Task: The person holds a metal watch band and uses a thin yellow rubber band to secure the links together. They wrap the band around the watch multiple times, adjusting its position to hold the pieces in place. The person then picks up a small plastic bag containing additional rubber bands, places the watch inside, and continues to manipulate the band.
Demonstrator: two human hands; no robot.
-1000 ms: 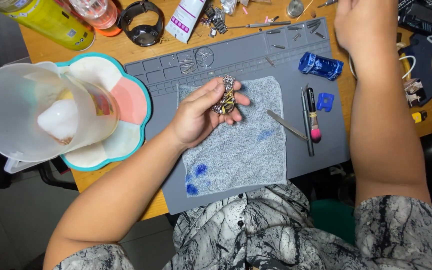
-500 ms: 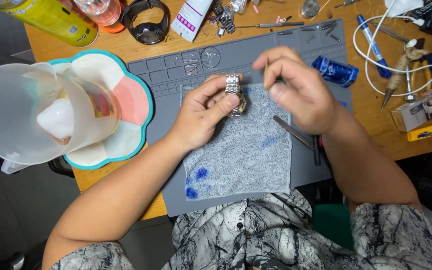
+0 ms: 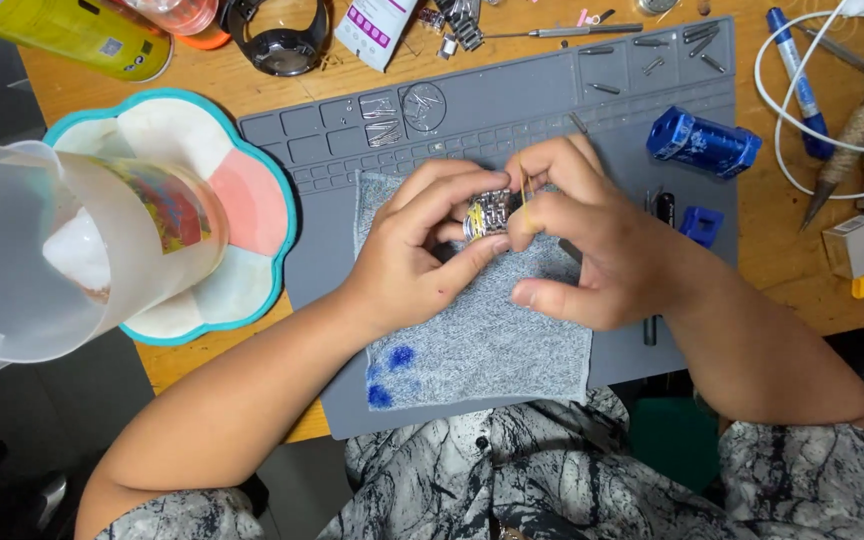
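Note:
My left hand pinches a small silver metal watch with its link band between thumb and fingers. It is held just above a grey cloth with blue stains. My right hand meets it from the right, fingertips closed on a thin yellowish stick-like tool that touches the watch. Both hands hover over a grey work mat on a wooden table.
A clear plastic jug stands on a flower-shaped tray at left. A blue metal cylinder, a small blue block, white cable, pens and hand tools lie right. A black watch, a yellow can sit at the back.
My right hand came down from the table's back right to the watch and now holds a thin tool against it. My left hand stayed over the cloth with the watch.

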